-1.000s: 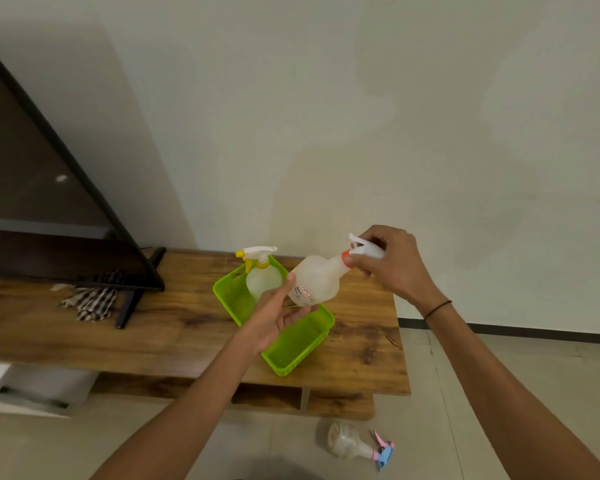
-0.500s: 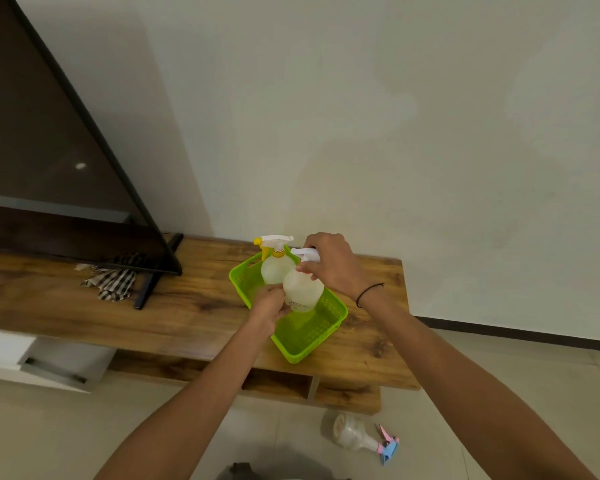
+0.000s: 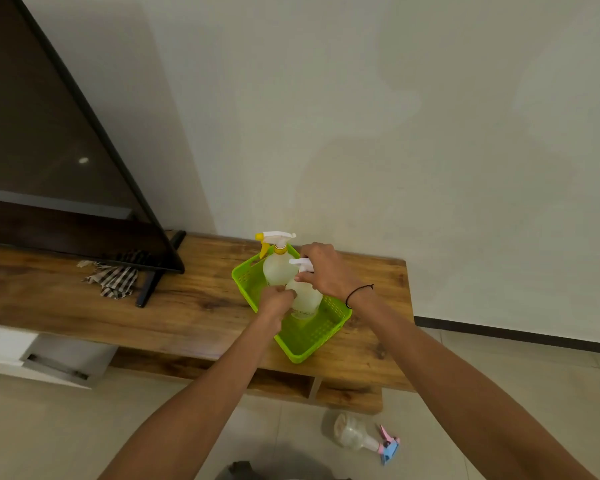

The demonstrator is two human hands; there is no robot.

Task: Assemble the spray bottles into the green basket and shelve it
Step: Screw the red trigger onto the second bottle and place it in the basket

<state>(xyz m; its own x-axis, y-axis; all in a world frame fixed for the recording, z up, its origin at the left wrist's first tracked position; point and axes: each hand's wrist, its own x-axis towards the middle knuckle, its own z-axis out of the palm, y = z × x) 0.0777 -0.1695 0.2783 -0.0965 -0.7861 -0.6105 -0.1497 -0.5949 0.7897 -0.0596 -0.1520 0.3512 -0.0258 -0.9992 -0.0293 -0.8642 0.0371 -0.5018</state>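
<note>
While the right hand (image 3: pixel 326 271) grips the white-trigger spray bottle (image 3: pixel 305 299) at its neck and the left hand (image 3: pixel 274 301) clasps its body, it looks light, stiff, slick.

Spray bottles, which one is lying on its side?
The pink-and-blue-triggered bottle on the floor. The other two stand upright in the green basket.
</note>
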